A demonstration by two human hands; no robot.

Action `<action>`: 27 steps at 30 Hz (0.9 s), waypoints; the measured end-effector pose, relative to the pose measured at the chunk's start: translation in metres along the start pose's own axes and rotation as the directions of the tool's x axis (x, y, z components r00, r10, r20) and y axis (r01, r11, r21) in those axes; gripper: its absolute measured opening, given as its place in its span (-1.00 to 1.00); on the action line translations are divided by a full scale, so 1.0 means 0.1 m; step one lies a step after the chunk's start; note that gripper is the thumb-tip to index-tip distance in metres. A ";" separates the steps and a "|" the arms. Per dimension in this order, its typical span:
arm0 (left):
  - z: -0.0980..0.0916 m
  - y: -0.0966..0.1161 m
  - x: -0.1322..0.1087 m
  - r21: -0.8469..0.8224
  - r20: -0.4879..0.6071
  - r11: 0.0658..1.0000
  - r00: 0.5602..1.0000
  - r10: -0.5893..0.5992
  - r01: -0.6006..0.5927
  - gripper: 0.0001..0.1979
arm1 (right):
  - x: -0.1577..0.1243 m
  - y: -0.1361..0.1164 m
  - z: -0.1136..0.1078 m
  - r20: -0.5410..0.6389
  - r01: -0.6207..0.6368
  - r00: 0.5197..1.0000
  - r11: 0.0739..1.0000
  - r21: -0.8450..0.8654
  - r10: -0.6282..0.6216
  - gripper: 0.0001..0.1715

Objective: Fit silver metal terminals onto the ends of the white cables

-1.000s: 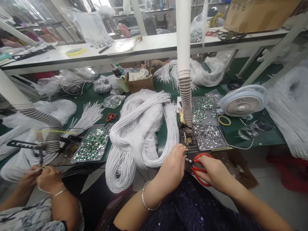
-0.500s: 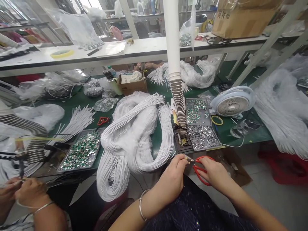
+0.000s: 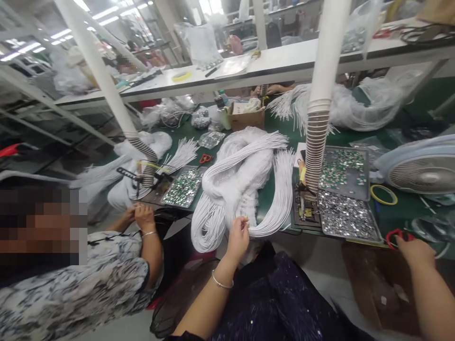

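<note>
A worker's left hand (image 3: 238, 240) pinches, thumb and fingertips pressed together on a small pale bit at the near edge of a single large white cord bundle (image 3: 234, 189), on a green-topped desk (image 3: 280, 127) in a busy workshop. The hand sits just in front of the bundle, though what the fingertips hold is too small to tell. The bundle lies in loops, its long axis running from near the worker away toward the far side of the desk, with one sheaf of loose ends fanning up and to the right.

Well right of the bundle, the worker's right hand (image 3: 415, 251) sits beside one pair of red-handled scissors (image 3: 398, 237); the pictures do not show whether it grips them. Between that hand and the bundle are two metal trays, one of green rhinestones (image 3: 341, 173) and one of silver rhinestones (image 3: 344, 218), with a small metal press (image 3: 304, 208) at their left edge.

Left of the bundle, a co-worker's two hands (image 3: 140, 217) work close together over something small, near a third rhinestone tray (image 3: 183, 188) and a second pair of red scissors (image 3: 205, 158).
</note>
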State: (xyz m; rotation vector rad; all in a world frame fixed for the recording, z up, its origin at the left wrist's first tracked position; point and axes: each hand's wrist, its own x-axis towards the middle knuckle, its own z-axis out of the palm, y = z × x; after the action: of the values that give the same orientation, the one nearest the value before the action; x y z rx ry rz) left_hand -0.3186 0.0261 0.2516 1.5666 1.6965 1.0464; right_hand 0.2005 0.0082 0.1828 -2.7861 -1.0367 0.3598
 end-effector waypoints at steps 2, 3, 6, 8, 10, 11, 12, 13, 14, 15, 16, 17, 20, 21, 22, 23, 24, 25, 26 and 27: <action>-0.04 -0.16 0.01 -0.010 -0.097 0.994 0.990 -0.105 0.105 -0.91 | 0.19 0.05 0.05 0.062 -0.092 0.994 0.996 -0.020 0.093 -0.43; -0.06 -0.23 0.02 -0.021 -0.135 0.989 0.979 -0.151 0.149 -0.91 | 0.27 0.06 0.07 0.090 -0.124 0.988 0.992 -0.027 0.125 -0.41; -0.08 -0.40 0.05 -0.070 -0.213 0.965 0.941 -0.264 0.255 -0.87 | 0.43 0.09 0.08 0.113 -0.123 0.986 0.992 -0.013 0.124 -0.31; -0.09 -0.49 0.07 -0.110 -0.242 0.944 0.913 -0.328 0.310 -0.84 | 0.45 0.11 0.07 0.100 -0.099 0.990 0.995 -0.002 0.099 -0.26; -0.11 -0.58 0.11 -0.157 -0.260 0.921 0.884 -0.387 0.357 -0.82 | 0.34 0.13 0.06 0.072 -0.056 0.996 0.998 0.027 0.054 -0.29; -0.12 -0.62 0.14 -0.182 -0.268 0.909 0.870 -0.414 0.376 -0.80 | 0.23 0.13 0.05 0.055 -0.017 0.998 0.999 0.049 0.015 -0.34; -0.13 -0.67 0.17 -0.207 -0.274 0.896 0.856 -0.438 0.392 -0.80 | 0.08 0.11 0.06 0.026 0.037 0.999 0.996 0.086 -0.039 -0.41; -0.14 -0.71 0.20 -0.232 -0.281 0.884 0.843 -0.460 0.405 -0.79 | -0.11 0.06 0.07 -0.005 0.112 0.994 0.987 0.116 -0.112 -0.50; -0.15 -0.75 0.23 -0.257 -0.287 0.873 0.830 -0.479 0.415 -0.78 | -0.33 -0.01 0.09 -0.028 0.190 0.982 0.971 0.143 -0.188 -0.61; -0.17 -0.78 0.26 -0.281 -0.294 0.862 0.817 -0.495 0.421 -0.78 | -0.58 -0.10 0.13 -0.027 0.295 0.955 0.939 0.175 -0.295 -0.70; -0.18 -0.82 0.29 -0.304 -0.303 0.853 0.805 -0.510 0.425 -0.78 | -0.84 -0.23 0.17 -0.043 0.400 0.915 0.891 0.216 -0.400 -0.77; -0.19 -0.85 0.32 -0.325 -0.312 0.844 0.794 -0.521 0.426 -0.77 | -1.11 -0.38 0.23 -0.056 0.518 0.850 0.812 0.268 -0.524 -0.81; -0.20 -0.93 0.37 -0.376 -0.334 0.828 0.773 -0.540 0.417 -0.77 | -1.84 -0.98 0.46 -0.048 0.776 0.540 0.475 0.415 -0.840 -0.84; -0.21 -0.95 0.38 -0.389 -0.337 0.824 0.769 -0.543 0.412 -0.76 | -2.04 -1.21 0.54 -0.033 0.830 0.396 0.342 0.440 -0.918 -0.81; -0.21 -0.97 0.39 -0.400 -0.339 0.821 0.766 -0.546 0.408 -0.76 | -2.20 -1.44 0.62 -0.018 0.846 0.329 0.286 0.450 -0.944 -0.77; -0.22 -0.99 0.39 -0.410 -0.339 0.818 0.765 -0.548 0.404 -0.76 | -2.34 -1.68 0.70 -0.001 0.856 0.276 0.245 0.456 -0.961 -0.74; -0.22 -1.00 0.40 -0.419 -0.339 0.815 0.763 -0.550 0.401 -0.76 | -2.45 -1.92 0.76 0.020 0.864 0.223 0.207 0.459 -0.975 -0.72; -0.23 -1.01 0.40 -0.427 -0.337 0.812 0.763 -0.552 0.398 -0.76 | -2.53 -2.15 0.82 0.042 0.873 0.169 0.169 0.458 -0.985 -0.71; -0.24 -1.02 0.40 -0.434 -0.335 0.809 0.763 -0.553 0.396 -0.76 | -2.60 -2.38 0.87 0.066 0.882 0.120 0.137 0.451 -0.991 -0.69; -0.25 -1.03 0.40 -0.440 -0.333 0.807 0.763 -0.554 0.394 -0.76 | -2.66 -2.61 0.90 0.089 0.891 0.081 0.113 0.441 -0.993 -0.66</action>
State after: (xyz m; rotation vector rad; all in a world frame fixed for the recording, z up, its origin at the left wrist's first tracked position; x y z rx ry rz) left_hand -0.3982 0.0621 0.1799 0.6209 1.9326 1.3931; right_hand -0.1815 0.0341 0.1988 -1.1576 -2.3869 0.7245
